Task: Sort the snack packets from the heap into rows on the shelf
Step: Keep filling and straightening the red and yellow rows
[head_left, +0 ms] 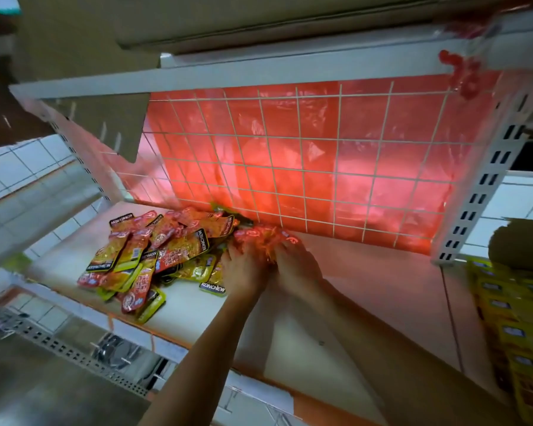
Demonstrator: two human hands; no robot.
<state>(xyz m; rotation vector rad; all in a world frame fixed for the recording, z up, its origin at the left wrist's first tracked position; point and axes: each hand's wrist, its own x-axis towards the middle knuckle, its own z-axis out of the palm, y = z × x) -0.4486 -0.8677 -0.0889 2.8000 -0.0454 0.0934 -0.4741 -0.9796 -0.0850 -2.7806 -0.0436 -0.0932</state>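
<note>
as we seemingly start a row along the back mesh (290, 149), l. hand (243, 267) & r. hand (297, 262) together grip red packets (263, 236), beside the heap (154, 253) on the shelf (290, 339).

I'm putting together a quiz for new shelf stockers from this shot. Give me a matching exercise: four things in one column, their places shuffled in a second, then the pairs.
Things
1. heap of snack packets
2. wire grid
3. yellow packs
4. left hand and right hand

Places
A. upright at the back of the shelf, in front of the red plastic sheet
B. far right edge of the view
C. left part of the shelf board
D. side by side at a bunch of red packets near the grid's foot

Pairs: 1-C, 2-A, 3-B, 4-D
</note>
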